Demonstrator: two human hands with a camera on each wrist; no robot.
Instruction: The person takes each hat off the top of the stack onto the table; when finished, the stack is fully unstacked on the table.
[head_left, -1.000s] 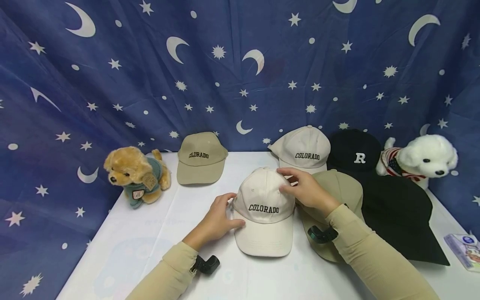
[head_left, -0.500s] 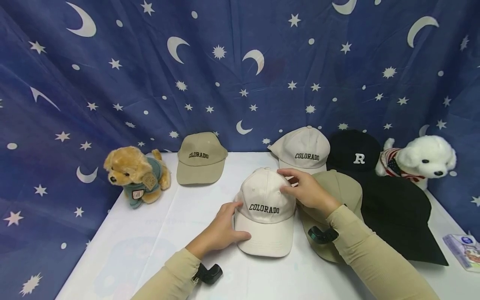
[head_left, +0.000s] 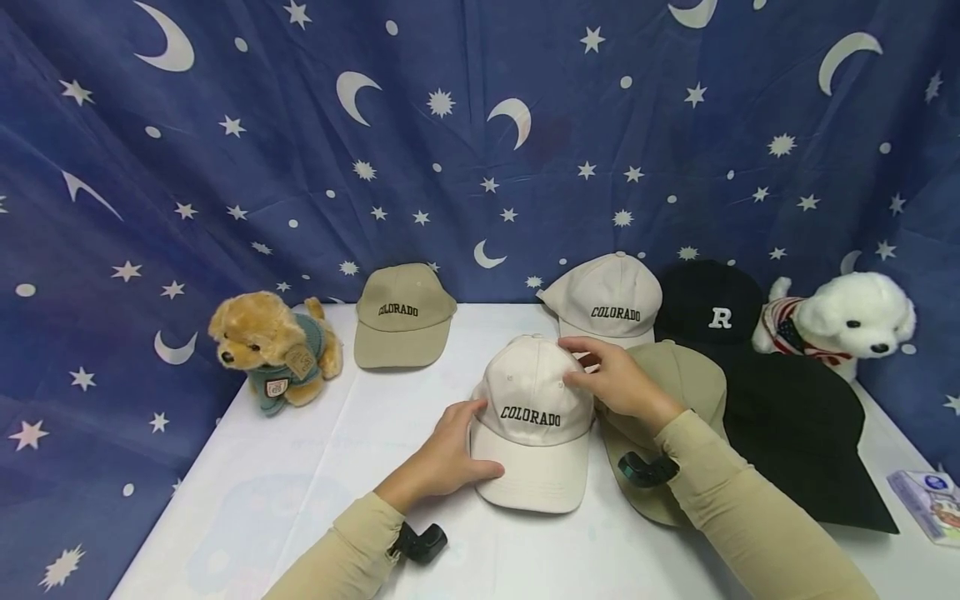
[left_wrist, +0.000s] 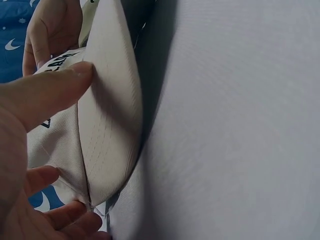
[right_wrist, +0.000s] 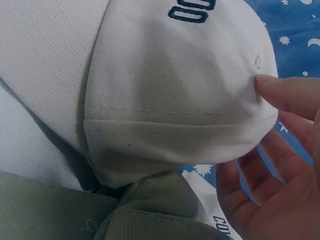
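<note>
A cream baseball cap (head_left: 530,479) lettered COLORADO lies brim toward me, between both hands. My left hand (head_left: 448,454) holds its left side, with the thumb (left_wrist: 65,87) over the front by the brim and the fingers at the cap's lower side edge. My right hand (head_left: 618,379) grips the crown's upper right, thumb (right_wrist: 287,92) on the front fabric and fingers curving behind. Just right of it lies a khaki cap (head_left: 678,375), partly hidden under my right hand and forearm.
At the back left stand a brown toy dog (head_left: 262,337) and a khaki COLORADO cap (head_left: 405,304). Behind on the right are another cream cap (head_left: 611,287), a black R cap (head_left: 701,292), a black wide-brimmed hat (head_left: 795,433), a white toy dog (head_left: 855,317) and a purple pack (head_left: 926,504).
My left hand has shifted slightly right and toward me along the cap's side, its thumb now further over the brim. The right hand and the cap have hardly moved.
</note>
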